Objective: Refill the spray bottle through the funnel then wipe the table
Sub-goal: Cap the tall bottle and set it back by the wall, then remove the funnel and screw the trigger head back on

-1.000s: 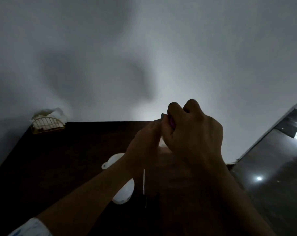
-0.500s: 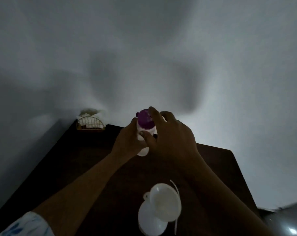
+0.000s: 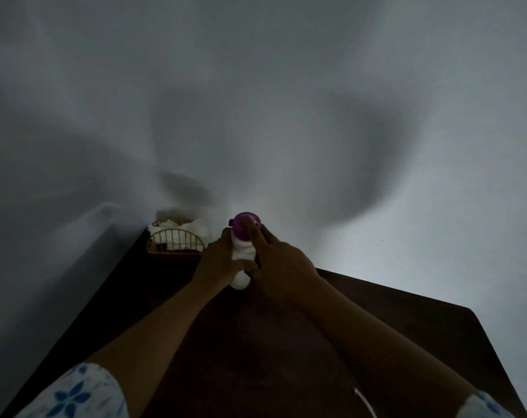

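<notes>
A small white spray bottle [image 3: 240,257] with a purple spray head [image 3: 243,224] stands upright over the dark table [image 3: 407,321], near its far edge. My left hand [image 3: 218,262] grips the bottle's body from the left. My right hand [image 3: 279,263] holds it from the right, with the forefinger stretched up onto the purple head and the thumb across the body. A thin white curved edge [image 3: 365,402], perhaps the funnel's rim, shows at the bottom.
A wire basket [image 3: 174,241] holding white cloths sits at the table's far left corner, just left of the bottle. A pale wall rises behind the table. The table's right edge runs diagonally down to the right.
The view has tilted up and left; the funnel and white dish have slipped out at the bottom. My right forefinger now lies on the purple head. Both hands keep holding the bottle.
</notes>
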Demonstrator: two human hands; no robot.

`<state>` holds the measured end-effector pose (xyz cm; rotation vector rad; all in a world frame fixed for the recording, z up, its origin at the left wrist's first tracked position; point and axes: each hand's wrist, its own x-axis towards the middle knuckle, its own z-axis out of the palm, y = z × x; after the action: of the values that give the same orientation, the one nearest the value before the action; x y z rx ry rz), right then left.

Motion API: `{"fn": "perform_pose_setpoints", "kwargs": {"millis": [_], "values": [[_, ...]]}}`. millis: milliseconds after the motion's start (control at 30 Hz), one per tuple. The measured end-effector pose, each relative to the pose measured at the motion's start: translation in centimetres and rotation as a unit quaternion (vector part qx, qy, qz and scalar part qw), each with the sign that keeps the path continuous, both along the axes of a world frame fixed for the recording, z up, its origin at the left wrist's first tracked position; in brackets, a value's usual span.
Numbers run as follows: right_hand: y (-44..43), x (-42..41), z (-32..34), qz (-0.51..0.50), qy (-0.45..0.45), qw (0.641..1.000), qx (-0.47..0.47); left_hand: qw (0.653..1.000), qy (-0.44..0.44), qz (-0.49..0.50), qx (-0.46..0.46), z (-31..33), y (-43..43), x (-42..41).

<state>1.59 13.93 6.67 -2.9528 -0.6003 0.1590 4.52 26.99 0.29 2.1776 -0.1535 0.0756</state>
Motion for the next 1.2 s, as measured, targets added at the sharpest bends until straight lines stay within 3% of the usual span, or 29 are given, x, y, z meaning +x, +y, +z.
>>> {"fn": "perform_pose_setpoints", "kwargs": {"millis": [633, 767, 1000, 1200], "values": [[-0.4, 5.7, -0.8, -0.073, 0.047, 0.995, -0.052, 0.997, 0.063, -0.046, 0.022, -1.4, -1.3, 6.5], [-0.4, 5.4, -0.7, -0.065, 0.055, 0.995, -0.053, 0.996, 0.082, -0.038, 0.026, -1.8, -1.3, 5.6], [-1.1, 2.6, 1.9, -0.092, 0.093, 0.991, 0.031, 0.996, 0.093, 0.004, 0.019, -2.2, -1.0, 1.8], [-3.8, -4.0, 4.4, -0.077, 0.124, 0.988, 0.058, 0.996, 0.037, 0.079, -0.029, -1.8, -1.3, -6.8]]}}
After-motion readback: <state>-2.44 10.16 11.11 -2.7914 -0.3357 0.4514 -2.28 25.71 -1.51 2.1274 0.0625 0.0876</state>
